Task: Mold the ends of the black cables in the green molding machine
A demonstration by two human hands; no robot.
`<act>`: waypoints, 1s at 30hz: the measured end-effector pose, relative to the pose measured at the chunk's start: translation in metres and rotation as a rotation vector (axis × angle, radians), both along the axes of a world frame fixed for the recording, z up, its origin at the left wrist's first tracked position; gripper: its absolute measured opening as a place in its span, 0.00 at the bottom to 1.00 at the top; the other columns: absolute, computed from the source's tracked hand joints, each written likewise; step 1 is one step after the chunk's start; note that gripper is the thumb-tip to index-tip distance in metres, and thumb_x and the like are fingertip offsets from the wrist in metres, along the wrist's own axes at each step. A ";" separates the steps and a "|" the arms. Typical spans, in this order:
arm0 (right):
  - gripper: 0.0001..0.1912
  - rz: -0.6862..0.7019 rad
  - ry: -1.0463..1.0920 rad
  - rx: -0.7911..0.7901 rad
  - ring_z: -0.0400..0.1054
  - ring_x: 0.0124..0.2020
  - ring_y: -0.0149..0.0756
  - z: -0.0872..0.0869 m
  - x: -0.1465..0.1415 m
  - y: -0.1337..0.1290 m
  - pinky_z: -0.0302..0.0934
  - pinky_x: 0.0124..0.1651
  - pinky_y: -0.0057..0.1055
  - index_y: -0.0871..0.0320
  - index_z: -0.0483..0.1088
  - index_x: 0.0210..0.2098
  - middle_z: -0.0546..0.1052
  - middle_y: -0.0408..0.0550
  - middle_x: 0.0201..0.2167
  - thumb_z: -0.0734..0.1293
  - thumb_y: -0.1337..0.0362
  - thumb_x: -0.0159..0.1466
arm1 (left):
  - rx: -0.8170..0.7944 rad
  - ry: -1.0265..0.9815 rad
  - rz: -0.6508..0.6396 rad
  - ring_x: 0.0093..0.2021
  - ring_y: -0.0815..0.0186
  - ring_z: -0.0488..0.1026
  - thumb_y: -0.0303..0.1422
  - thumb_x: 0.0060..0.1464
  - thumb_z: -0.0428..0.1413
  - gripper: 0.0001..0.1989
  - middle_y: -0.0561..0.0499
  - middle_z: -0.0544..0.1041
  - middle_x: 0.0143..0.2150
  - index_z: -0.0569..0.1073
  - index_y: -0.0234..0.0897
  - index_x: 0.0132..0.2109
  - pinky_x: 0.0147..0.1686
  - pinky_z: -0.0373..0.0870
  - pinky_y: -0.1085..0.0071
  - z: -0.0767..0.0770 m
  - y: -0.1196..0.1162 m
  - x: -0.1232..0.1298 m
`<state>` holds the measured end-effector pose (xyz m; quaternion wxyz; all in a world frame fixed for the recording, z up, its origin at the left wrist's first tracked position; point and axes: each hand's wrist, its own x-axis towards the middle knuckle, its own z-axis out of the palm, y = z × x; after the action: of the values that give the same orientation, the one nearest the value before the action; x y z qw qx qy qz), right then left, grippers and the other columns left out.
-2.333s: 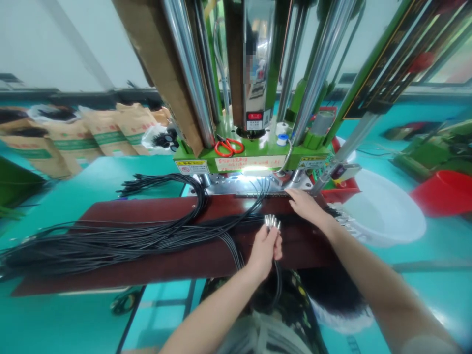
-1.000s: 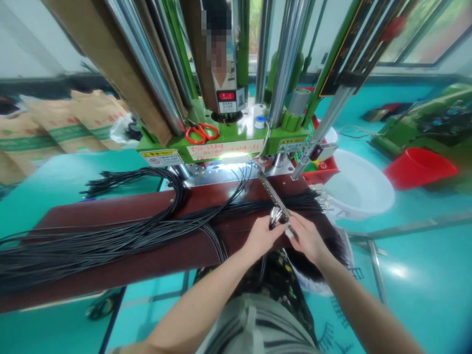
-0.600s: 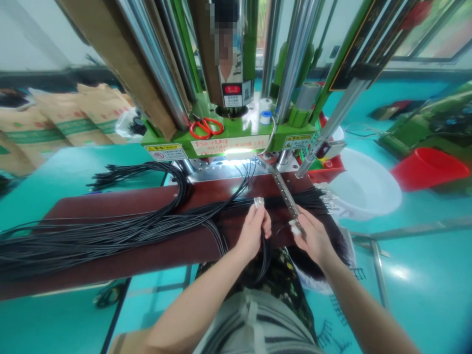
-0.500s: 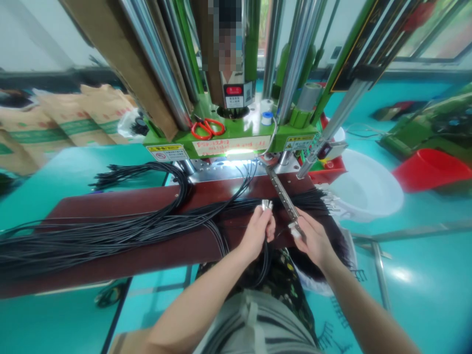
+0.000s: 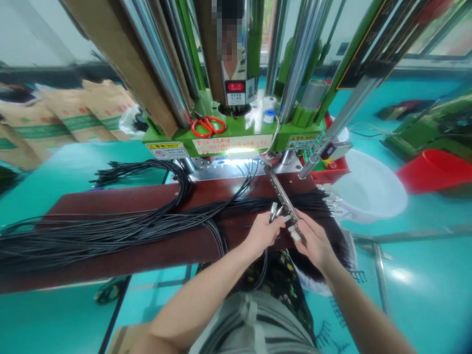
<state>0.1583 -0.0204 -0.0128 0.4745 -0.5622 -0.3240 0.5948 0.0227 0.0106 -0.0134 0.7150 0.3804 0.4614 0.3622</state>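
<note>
My left hand (image 5: 263,232) is closed round several black cables whose silvery connector ends (image 5: 274,210) stick out past the fingers. One connector points toward the metal bar (image 5: 282,192). My right hand (image 5: 313,241) grips the lower end of this slotted bar, which slants up and left to the machine's front edge. A small white piece (image 5: 294,232) shows by the right fingertips. Beneath the hands is a dark red board (image 5: 121,268), with a long bundle of black cables (image 5: 110,236) lying across it.
A green press (image 5: 236,135) with steel columns stands ahead, red-handled scissors (image 5: 208,126) on its ledge. To the right are a white tub (image 5: 368,187), a red bucket (image 5: 435,169) and cable ends with pale connectors (image 5: 332,201). Paper sacks (image 5: 47,115) stand at the left.
My left hand has moved right, closer to the bar and my right hand. The connectors in it are now fanned apart. The right hand still grips the bar.
</note>
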 end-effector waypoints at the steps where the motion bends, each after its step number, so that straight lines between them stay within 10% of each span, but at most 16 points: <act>1: 0.24 0.010 -0.007 0.007 0.49 0.14 0.22 0.000 0.000 0.000 0.43 0.12 0.19 0.52 0.67 0.50 0.63 0.38 0.19 0.66 0.53 0.55 | 0.000 -0.005 -0.004 0.11 0.79 0.48 0.43 0.45 0.56 0.16 0.62 0.54 0.12 0.65 0.34 0.26 0.10 0.44 0.80 -0.001 0.000 0.000; 10: 0.26 0.211 -0.283 0.121 0.56 0.21 0.27 0.000 0.004 -0.002 0.54 0.20 0.23 0.53 0.63 0.54 0.67 0.42 0.23 0.64 0.54 0.57 | 0.136 0.040 0.018 0.12 0.79 0.49 0.41 0.48 0.54 0.13 0.61 0.57 0.14 0.65 0.35 0.28 0.13 0.46 0.79 -0.010 -0.005 -0.005; 17: 0.23 0.012 -0.034 -0.047 0.54 0.19 0.23 0.002 0.002 0.000 0.47 0.16 0.18 0.49 0.66 0.49 0.66 0.41 0.24 0.66 0.54 0.55 | 0.106 -0.138 0.278 0.14 0.79 0.48 0.46 0.50 0.51 0.16 0.63 0.52 0.17 0.59 0.38 0.30 0.13 0.45 0.81 -0.002 -0.002 -0.009; 30: 0.25 0.073 -0.057 -0.056 0.50 0.18 0.21 0.001 0.003 -0.002 0.44 0.15 0.18 0.48 0.66 0.50 0.63 0.39 0.21 0.66 0.51 0.54 | -0.016 -0.058 -0.014 0.12 0.80 0.44 0.45 0.49 0.51 0.16 0.63 0.52 0.15 0.59 0.37 0.28 0.11 0.41 0.82 0.002 0.002 -0.011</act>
<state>0.1609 -0.0224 -0.0114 0.4273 -0.5797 -0.3407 0.6044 0.0118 0.0126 -0.0115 0.7336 0.3672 0.4409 0.3642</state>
